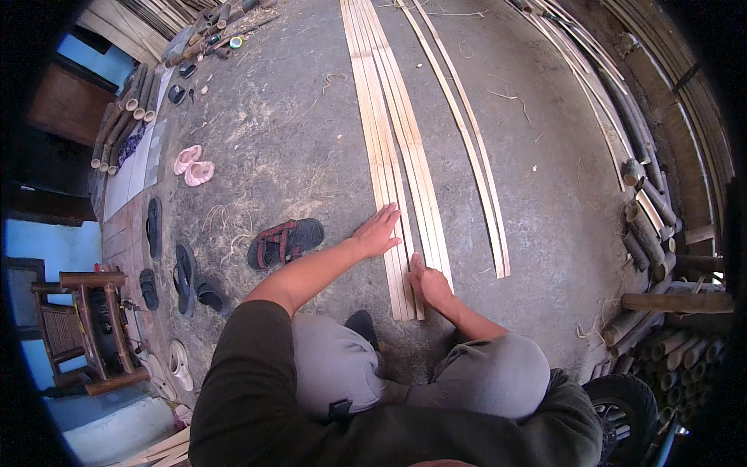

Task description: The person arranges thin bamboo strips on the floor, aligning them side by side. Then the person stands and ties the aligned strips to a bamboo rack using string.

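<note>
Head view question: how do the wooden strips (418, 171) lie relative to the hands?

Lengthwise, honestly. Long axis runs out ahead across the floor (560, 233), far ends leaning a bit left. Left bundle (385, 171) is right under the left hand (379, 231), fingers out straight, resting on top, not clutching anything.

And the right hand (430, 282)?

That one's nearer the close ends, over the gap beside the right bundle (432, 226). Fingers look bent, but I can't tell from here if they're pinching anything.

What else is around?

Loose pair of strips (496, 241) well off to the right, dark sandal (288, 243) left of the left hand, bamboo poles (677, 358) piled along the right side.
</note>
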A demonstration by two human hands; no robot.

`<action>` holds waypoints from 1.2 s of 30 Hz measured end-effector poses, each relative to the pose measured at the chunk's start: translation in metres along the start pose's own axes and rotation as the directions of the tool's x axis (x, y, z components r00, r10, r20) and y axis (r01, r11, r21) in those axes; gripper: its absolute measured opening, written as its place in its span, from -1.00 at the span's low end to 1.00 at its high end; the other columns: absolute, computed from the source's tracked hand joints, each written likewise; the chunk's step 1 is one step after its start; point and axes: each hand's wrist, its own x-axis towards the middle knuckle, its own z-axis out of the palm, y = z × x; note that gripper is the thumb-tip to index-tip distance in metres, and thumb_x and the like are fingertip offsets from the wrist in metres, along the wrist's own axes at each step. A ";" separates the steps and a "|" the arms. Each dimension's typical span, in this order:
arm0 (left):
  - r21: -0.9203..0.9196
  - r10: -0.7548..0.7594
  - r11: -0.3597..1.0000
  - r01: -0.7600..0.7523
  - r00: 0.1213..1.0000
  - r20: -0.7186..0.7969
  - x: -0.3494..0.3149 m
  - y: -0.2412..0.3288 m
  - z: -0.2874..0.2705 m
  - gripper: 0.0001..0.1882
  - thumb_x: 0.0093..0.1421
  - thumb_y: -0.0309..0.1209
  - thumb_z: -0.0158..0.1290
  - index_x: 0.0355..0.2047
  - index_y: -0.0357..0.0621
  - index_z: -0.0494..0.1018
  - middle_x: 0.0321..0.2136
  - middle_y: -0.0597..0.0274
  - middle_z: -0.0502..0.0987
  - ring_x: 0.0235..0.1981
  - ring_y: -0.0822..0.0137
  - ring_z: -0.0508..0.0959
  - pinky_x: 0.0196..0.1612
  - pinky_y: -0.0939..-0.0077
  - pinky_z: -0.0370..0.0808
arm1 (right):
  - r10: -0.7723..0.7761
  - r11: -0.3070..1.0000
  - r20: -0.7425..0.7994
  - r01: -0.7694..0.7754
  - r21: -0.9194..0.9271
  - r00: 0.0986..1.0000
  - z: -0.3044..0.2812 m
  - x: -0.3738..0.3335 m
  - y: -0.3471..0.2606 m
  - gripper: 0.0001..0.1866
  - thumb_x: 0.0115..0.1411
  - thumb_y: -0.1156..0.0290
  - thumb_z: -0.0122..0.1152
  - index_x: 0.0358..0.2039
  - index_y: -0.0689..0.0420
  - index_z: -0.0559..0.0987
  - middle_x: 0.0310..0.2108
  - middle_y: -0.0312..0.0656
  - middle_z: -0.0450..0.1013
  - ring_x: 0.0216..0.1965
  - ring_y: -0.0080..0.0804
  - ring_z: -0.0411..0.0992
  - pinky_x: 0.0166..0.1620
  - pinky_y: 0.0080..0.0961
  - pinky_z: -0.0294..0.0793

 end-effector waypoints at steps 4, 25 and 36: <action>0.005 -0.035 0.999 0.035 0.999 -0.001 0.001 0.005 -0.001 -0.17 0.24 -0.17 0.13 0.35 -0.32 0.01 0.39 -0.23 -0.03 0.42 -0.15 -0.01 0.45 0.14 0.01 | 0.007 1.000 -0.018 -0.007 0.030 1.000 0.003 0.001 0.006 -0.36 0.29 0.22 0.09 0.28 0.28 0.22 -0.52 0.19 0.52 -0.47 0.22 0.52 -0.34 0.09 0.50; 0.062 -0.254 0.964 0.257 0.966 -0.053 0.025 0.030 0.014 -0.04 0.20 0.06 0.12 0.32 -0.42 -0.01 0.35 -0.25 -0.03 0.38 -0.17 -0.02 0.37 -0.08 -0.01 | 0.298 0.902 -0.526 -0.415 -0.118 0.797 -0.129 -0.016 0.128 -0.77 0.27 0.31 0.12 -0.20 0.21 0.45 -0.43 0.09 0.51 -0.46 0.16 0.52 -0.39 -0.05 0.54; 0.039 -0.310 0.949 0.312 0.950 -0.047 0.030 0.033 0.020 -0.01 0.17 0.09 0.12 0.35 -0.35 0.00 0.36 -0.21 -0.10 0.37 -0.20 -0.07 0.34 -0.15 -0.04 | 0.372 0.871 -0.462 -0.130 0.475 0.805 -0.088 -0.022 0.050 -0.74 0.38 0.25 0.04 -0.22 0.22 0.47 -0.54 0.14 0.52 -0.50 0.06 0.56 -0.45 -0.12 0.45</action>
